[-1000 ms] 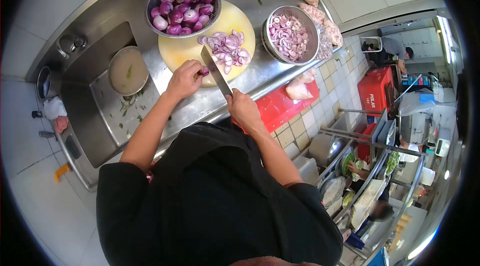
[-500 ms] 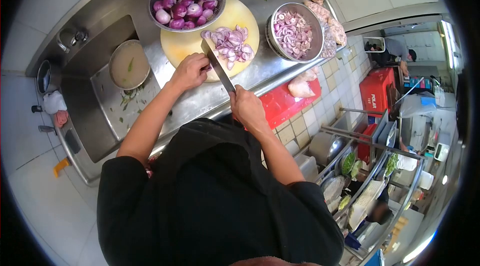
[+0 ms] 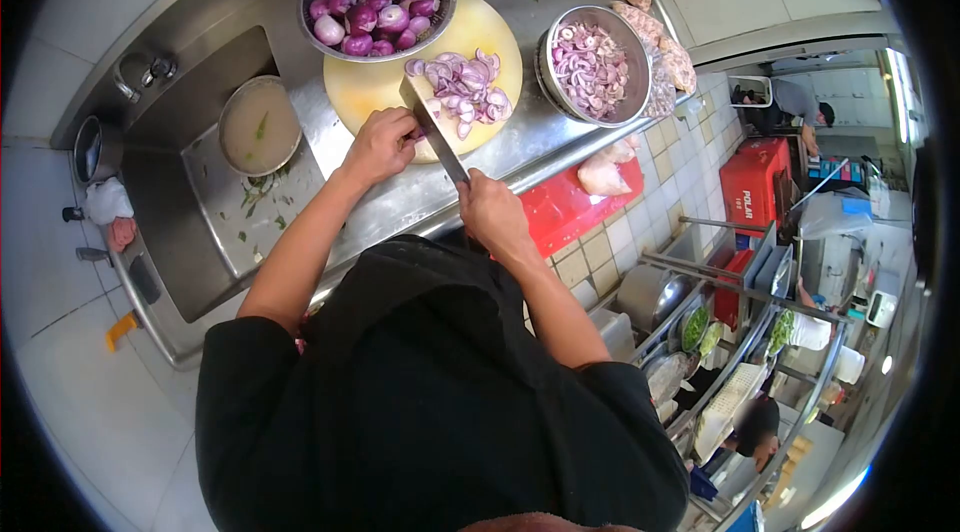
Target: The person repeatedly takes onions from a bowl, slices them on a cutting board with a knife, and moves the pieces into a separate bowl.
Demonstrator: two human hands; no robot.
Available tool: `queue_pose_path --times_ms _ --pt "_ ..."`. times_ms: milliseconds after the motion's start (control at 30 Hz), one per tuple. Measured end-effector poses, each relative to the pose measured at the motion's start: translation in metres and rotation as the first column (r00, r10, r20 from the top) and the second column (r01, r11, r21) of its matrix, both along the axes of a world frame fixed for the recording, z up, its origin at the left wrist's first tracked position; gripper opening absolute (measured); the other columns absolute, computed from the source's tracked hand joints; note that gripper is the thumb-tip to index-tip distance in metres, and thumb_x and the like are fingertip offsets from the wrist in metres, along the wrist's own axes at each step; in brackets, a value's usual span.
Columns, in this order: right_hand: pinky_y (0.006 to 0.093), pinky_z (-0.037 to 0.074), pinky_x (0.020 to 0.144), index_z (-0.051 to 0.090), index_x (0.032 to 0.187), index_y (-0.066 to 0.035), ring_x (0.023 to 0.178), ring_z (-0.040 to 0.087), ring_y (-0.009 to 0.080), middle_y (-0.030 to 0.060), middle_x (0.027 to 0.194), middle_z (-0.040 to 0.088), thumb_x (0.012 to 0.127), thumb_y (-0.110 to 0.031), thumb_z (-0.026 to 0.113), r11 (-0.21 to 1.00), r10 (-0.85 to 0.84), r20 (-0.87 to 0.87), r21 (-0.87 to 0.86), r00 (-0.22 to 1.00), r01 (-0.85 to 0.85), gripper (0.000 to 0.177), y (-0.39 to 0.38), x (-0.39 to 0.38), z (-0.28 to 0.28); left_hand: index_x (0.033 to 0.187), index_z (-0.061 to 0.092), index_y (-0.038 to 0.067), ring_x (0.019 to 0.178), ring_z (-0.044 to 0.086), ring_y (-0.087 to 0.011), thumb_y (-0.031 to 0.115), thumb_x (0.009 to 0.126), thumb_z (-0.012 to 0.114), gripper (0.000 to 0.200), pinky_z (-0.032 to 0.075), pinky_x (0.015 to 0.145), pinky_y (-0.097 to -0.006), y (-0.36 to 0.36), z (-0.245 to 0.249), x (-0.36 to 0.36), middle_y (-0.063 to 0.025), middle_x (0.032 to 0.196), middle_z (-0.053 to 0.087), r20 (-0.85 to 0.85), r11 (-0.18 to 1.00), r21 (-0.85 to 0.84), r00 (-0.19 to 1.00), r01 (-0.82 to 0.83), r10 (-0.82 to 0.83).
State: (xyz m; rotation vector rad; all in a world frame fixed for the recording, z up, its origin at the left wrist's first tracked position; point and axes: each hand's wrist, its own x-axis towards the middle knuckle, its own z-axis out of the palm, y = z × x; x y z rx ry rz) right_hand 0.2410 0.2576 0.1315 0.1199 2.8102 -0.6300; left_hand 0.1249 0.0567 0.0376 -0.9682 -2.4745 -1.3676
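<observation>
— Fingers point(image 3: 476, 194) of the right hand point(image 3: 497, 220), what are they doing?
— They are wrapped tight around the handle of the knife point(image 3: 432, 130). It has a broad, rectangular steel blade, with its edge down on the cutting board point(image 3: 490, 27).
— And the left hand point(image 3: 378, 144)?
— Its fingers point(image 3: 405, 132) curl down just beside the flat of the blade. Whatever they press is hidden under them, so I cannot tell the grip.
— What is the board like?
— It is round, yellow and smooth, like plastic, and lies on a brushed steel surface point(image 3: 405, 197). On the blade's far side sits a heap of sliced shallots point(image 3: 462, 87), thin purple-and-white rings.
— Further back?
— Two round steel bowls. The left bowl point(image 3: 305, 12) overlaps the board's far edge and holds whole shallots point(image 3: 375, 12), peeled and glossy purple. The right bowl point(image 3: 546, 92), beside the board, holds more slices.
— And off to the left?
— A sunken steel sink point(image 3: 175, 217) holds a round pan point(image 3: 260, 127) of cloudy liquid.
— Any writing?
— Only "POLAR", in white letters on a red chest point(image 3: 757, 182) that stands on the tiled floor, far off to the right.
</observation>
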Motion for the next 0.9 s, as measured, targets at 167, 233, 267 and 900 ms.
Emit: queue_pose_path --times_ms 167,233,267,900 --pt "0.0589 0.056 0.074 0.065 0.099 0.0 0.082 0.071 0.0497 0.0289 0.082 0.071 0.102 -0.024 0.058 1.0 -0.007 0.029 0.005 1.0 0.007 0.026 0.0 -0.003 0.011 0.086 0.063 0.003 0.087 0.063 -0.0348 0.002 0.072 0.069 0.015 0.048 0.08 -0.045 -0.003 -0.003 0.002 -0.012 0.089 0.063 0.034 1.0 0.0 0.999 -0.012 0.012" --pt "0.059 0.056 0.074 0.065 0.1 0.001 0.082 0.07 0.0498 0.0292 0.082 0.071 0.102 -0.025 0.058 1.0 0.01 0.059 0.017 0.998 -0.011 0.026 0.0 -0.003 -0.007 0.087 0.064 0.003 0.087 0.063 -0.0348 0.002 0.073 0.069 0.015 0.047 0.081 -0.0448 0.0 -0.001 0.005 -0.0117 0.09 0.063 0.01 0.999 0.033 0.999 -0.035 0.034" --pt "0.0591 0.056 0.074 0.065 0.1 0.001 0.082 0.07 0.0499 0.0293 0.082 0.07 0.102 -0.025 0.059 1.0 0.015 0.069 0.025 0.997 -0.017 0.027 0.002 -0.003 -0.014 0.088 0.064 0.003 0.088 0.063 -0.0347 0.002 0.073 0.069 0.016 0.048 0.081 -0.0445 0.0 -0.003 0.006 -0.0116 0.09 0.064 0.035 1.0 0.01 0.999 -0.022 0.021" --pt "0.0583 0.053 0.088 0.068 0.103 0.003 0.098 0.069 0.0503 0.0309 0.096 0.072 0.103 -0.033 0.058 0.994 -0.087 0.093 -0.055 0.992 0.093 0.037 0.034 -0.017 -0.021 0.113 0.07 0.003 0.092 0.07 -0.0315 0.018 0.087 0.077 0.031 0.056 0.084 -0.0418 0.025 0.03 0.009 -0.0152 0.105 0.071 0.48 0.933 -0.303 0.815 -0.194 0.325"
